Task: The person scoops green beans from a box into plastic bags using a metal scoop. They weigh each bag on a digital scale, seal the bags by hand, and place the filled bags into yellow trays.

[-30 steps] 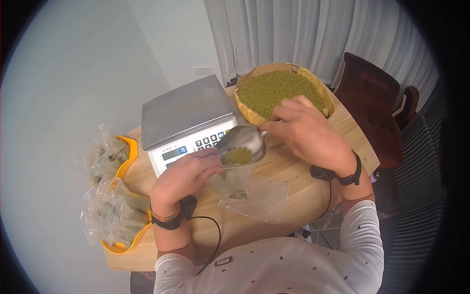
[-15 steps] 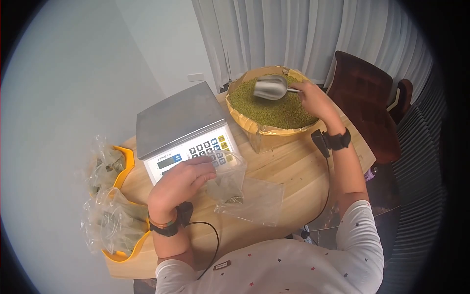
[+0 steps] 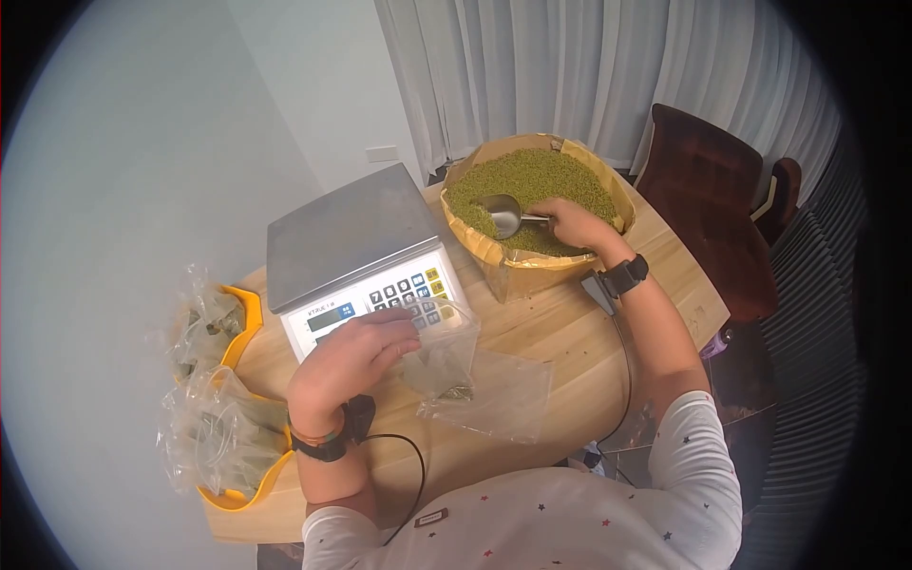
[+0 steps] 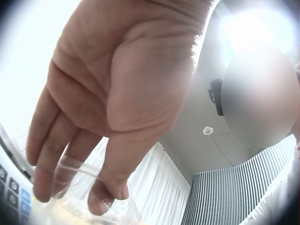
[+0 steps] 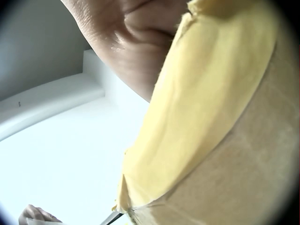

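Observation:
My right hand [image 3: 581, 226] grips the handle of a metal scoop [image 3: 503, 218], whose bowl sits in the green granules [image 3: 551, 176] inside a taped cardboard box [image 3: 522, 275]. In the right wrist view the box's yellow taped rim [image 5: 187, 108] hides the fingers of the right hand [image 5: 136, 42]. My left hand [image 3: 356, 353] pinches the top of a clear plastic bag [image 3: 446, 356] in front of the scale, with a few granules at its bottom. The left wrist view shows thumb and finger of the left hand [image 4: 117, 103] on the bag's edge [image 4: 75, 168].
A scale [image 3: 351, 237] with a grey platform stands left of the box. Two yellow holders [image 3: 249, 318] with filled clear bags [image 3: 228, 437] are at the table's left edge. Another flat clear bag [image 3: 508, 399] lies on the table [image 3: 570, 380]. Behind stands a dark red chair [image 3: 708, 180].
The right hand has carried the scoop from the bag's mouth to the box, then lowered it into the granules. Granules seen in the scoop earlier are gone from it. The left hand stays at the bag.

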Tool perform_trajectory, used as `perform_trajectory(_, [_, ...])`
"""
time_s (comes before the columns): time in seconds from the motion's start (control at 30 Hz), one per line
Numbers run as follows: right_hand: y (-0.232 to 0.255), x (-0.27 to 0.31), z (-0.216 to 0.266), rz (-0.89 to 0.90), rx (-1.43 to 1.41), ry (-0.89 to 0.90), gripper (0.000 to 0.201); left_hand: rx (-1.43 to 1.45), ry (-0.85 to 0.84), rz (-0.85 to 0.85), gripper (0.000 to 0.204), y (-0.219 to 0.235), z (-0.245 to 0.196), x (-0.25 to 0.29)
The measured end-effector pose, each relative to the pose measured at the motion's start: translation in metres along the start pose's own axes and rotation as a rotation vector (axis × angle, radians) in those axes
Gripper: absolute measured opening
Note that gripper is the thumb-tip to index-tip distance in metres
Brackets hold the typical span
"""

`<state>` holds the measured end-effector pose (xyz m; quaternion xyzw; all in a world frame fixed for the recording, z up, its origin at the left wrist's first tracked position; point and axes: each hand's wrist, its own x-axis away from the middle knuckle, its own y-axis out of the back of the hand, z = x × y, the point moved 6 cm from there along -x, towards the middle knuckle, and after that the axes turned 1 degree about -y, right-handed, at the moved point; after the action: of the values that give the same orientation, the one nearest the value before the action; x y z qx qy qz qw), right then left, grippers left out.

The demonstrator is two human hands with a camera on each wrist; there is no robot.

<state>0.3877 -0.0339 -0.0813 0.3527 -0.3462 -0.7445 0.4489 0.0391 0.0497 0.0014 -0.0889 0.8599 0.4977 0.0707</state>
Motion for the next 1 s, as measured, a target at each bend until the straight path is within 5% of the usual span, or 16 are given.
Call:
perform_trajectory(0.2, [0.002, 0.004, -0.011, 0.098, -0.384, -0.205, 0.044, -0.015, -0.003, -0.006, 0.015, 0.001, 0.001, 0.001])
perform_trajectory(0.37, [0.017, 0.013, -0.038, -0.072, -0.559, -0.366, 0.026, 0.000, 0.013, -0.011, 0.014, 0.000, 0.000, 0.000])
perform_trajectory(0.77, [0.055, 0.032, -0.024, -0.265, -0.363, -0.213, 0.024, -0.010, -0.003, -0.035, 0.013, -0.003, 0.008, -0.001])
perform_trajectory(1.0, [0.067, 0.045, 0.042, 0.037, -0.588, -0.149, 0.026, -0.028, -0.077, -0.060, 0.015, -0.001, 0.004, -0.001])
